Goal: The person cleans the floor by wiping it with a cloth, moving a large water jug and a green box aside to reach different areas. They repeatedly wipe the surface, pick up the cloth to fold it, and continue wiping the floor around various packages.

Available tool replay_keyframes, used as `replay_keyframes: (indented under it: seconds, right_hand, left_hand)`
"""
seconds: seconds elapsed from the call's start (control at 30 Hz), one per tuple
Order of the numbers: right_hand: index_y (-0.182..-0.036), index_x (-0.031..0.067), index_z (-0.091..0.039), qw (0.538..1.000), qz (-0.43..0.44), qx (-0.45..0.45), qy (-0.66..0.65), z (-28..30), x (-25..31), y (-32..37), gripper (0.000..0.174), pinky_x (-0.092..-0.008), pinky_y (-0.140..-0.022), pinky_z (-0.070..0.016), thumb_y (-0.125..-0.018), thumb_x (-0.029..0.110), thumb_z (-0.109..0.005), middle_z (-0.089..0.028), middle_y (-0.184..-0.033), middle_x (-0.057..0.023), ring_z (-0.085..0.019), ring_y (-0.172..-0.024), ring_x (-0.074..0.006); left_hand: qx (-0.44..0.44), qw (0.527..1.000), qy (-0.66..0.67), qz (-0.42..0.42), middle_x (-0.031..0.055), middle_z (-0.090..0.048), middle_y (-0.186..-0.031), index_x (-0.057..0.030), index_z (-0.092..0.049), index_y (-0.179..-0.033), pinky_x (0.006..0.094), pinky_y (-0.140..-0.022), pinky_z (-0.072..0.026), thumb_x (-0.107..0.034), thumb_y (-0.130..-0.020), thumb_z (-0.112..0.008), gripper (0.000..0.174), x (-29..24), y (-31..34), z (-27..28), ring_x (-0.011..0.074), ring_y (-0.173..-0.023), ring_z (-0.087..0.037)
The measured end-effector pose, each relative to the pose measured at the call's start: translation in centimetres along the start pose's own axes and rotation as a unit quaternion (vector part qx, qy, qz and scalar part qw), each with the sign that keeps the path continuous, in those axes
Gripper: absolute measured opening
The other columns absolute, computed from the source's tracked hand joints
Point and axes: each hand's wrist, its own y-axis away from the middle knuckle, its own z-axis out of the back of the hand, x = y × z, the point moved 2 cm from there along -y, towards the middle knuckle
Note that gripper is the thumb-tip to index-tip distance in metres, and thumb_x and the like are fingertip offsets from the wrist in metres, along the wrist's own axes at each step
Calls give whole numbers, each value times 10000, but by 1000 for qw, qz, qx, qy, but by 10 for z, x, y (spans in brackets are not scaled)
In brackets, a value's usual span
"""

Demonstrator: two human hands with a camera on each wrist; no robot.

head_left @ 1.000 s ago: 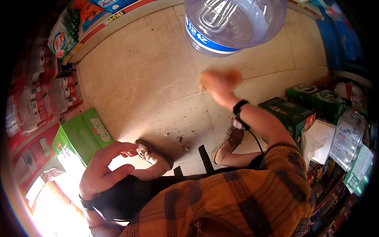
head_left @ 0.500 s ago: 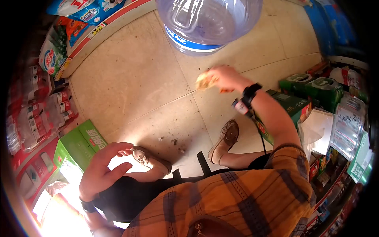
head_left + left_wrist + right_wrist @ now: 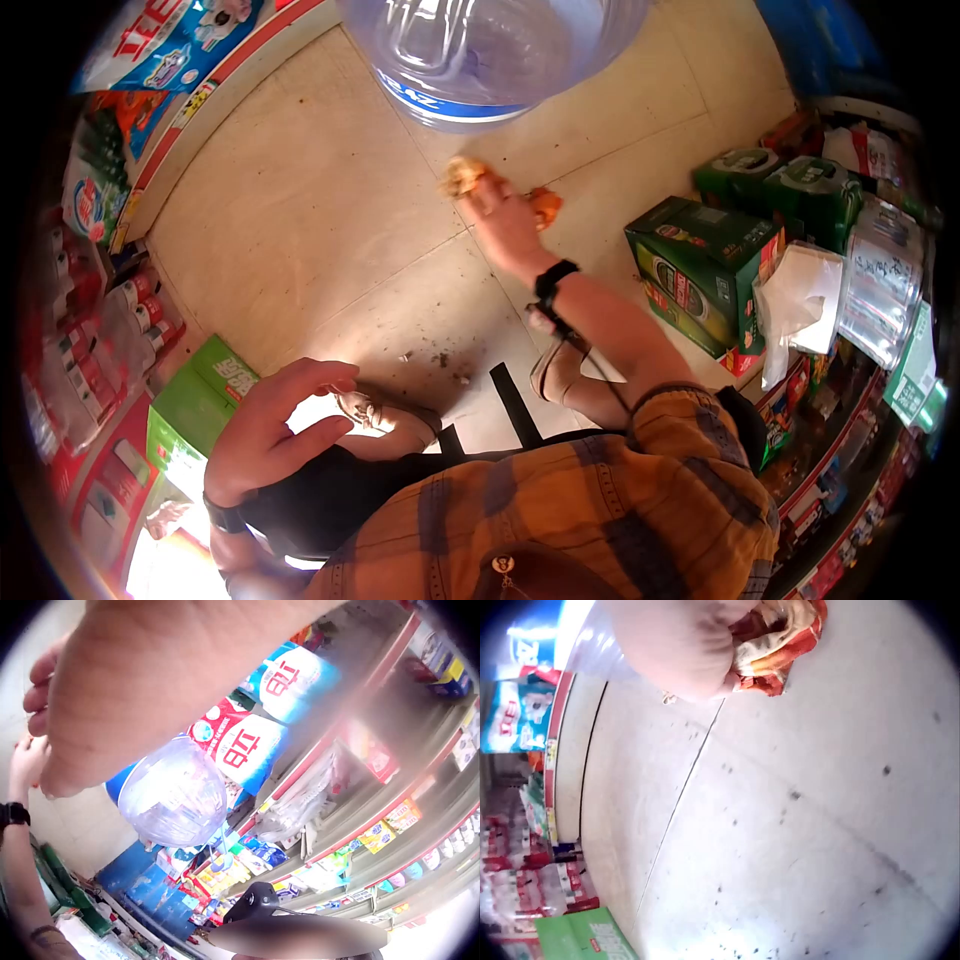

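Note:
On the tiled floor point(image 3: 310, 200), my right hand point(image 3: 505, 232) grips a crumpled orange and cream cloth point(image 3: 545, 207); its folds stick out on both sides of the fingers. The same cloth point(image 3: 784, 645) shows beyond the hand in the right wrist view, low over pale tiles with dark specks. Bits of dirt point(image 3: 442, 360) lie scattered between my feet. My left hand point(image 3: 275, 430) hangs by my left knee with nothing in it, fingers loosely bent and thumb apart. Just beyond the cloth stands a large clear water bottle point(image 3: 480, 60) with a blue label band.
A green carton point(image 3: 200, 400) stands on the left beside shrink-wrapped bottles point(image 3: 95, 370). To the right are a dark green box point(image 3: 700, 280), more green packs point(image 3: 815, 200) and a white bag point(image 3: 800, 300). Shelf edging point(image 3: 200, 100) with detergent bags point(image 3: 180, 50) borders the far left.
My right hand has swept left across the floor with the cloth. The left hand stays almost where it was. The head view has shifted, so the water bottle appears farther left.

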Motion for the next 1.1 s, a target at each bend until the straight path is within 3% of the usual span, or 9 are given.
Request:
replay_keyframes:
  seconds: [0.13,0.17,0.23,0.27,0.33,0.43,0.67,0.87,1.1]
  right_hand:
    - [-1201,77,-584,994,61,87,-4,-2,91,24,342,-394,-838,-491,-860,53,-570,-549,-1236,-111,-569,-1024,-267]
    - [-1185,87,-599,962,16,108,-250,2,111,33,326,-384,-832,-497,-863,46,-568,-573,-1183,-108,-582,-994,-247]
    - [-1155,108,-631,721,-69,119,-679,10,136,44,302,-365,-821,-509,-870,31,-564,-622,-1077,-103,-608,-935,-206]
    - [-1155,108,-631,722,-74,120,-677,15,139,52,302,-365,-821,-509,-870,31,-564,-622,-1077,-103,-608,-935,-206]
    - [-1045,99,-651,919,61,316,-227,21,137,70,213,-347,-788,-519,-842,54,-611,-644,-1049,-98,-621,-924,-222]
    - [-975,133,-659,888,-65,266,-369,50,88,63,175,-406,-803,-502,-807,87,-658,-652,-1041,-68,-619,-898,-291]
    - [-1093,158,-634,967,-222,72,-104,65,-111,30,365,-431,-840,-515,-754,23,-623,-599,-1203,-92,-597,-1032,-348]
    - [-1229,164,-561,970,-220,-54,-84,4,-22,59,490,-501,-846,-484,-755,98,-664,-517,-1314,-148,-580,-1065,-356]
    - [-1212,141,-577,975,-73,159,-136,1,120,97,421,-462,-878,-486,-804,41,-609,-533,-1286,-73,-546,-1086,-309]
  left_hand:
    - [47,999,-19,-16,133,-643,-1067,-13,-573,-1235,343,-886,-482,-81,-848,-693,411,1,-13,2,267,-1001,-630]
    - [65,998,-15,-18,136,-643,-1072,-14,-576,-1232,344,-886,-485,-86,-847,-695,409,2,-16,3,270,-1000,-633]
    - [79,996,-4,-26,138,-645,-1090,-16,-579,-1234,345,-889,-489,-88,-843,-701,416,6,-15,5,271,-1010,-637]
    - [87,996,14,-25,139,-645,-1100,-16,-582,-1234,346,-891,-490,-85,-842,-702,416,8,-13,5,270,-1017,-638]
    - [101,993,53,-19,137,-648,-1124,-9,-582,-1238,347,-896,-493,-76,-837,-706,425,13,-10,7,261,-1029,-639]
    - [96,993,72,-12,132,-648,-1123,2,-578,-1238,343,-905,-489,-65,-838,-703,425,23,-5,14,246,-1040,-637]
    - [78,987,137,30,141,-651,-1124,27,-565,-1244,340,-954,-442,-36,-816,-637,439,27,-6,22,230,-1099,-605]
    - [90,984,151,14,123,-644,-1107,15,-567,-1247,331,-935,-448,-47,-845,-663,418,32,-10,24,218,-1051,-599]
    - [86,980,177,16,120,-642,-1122,35,-564,-1240,333,-956,-441,-33,-831,-646,423,26,-9,19,208,-1060,-595]
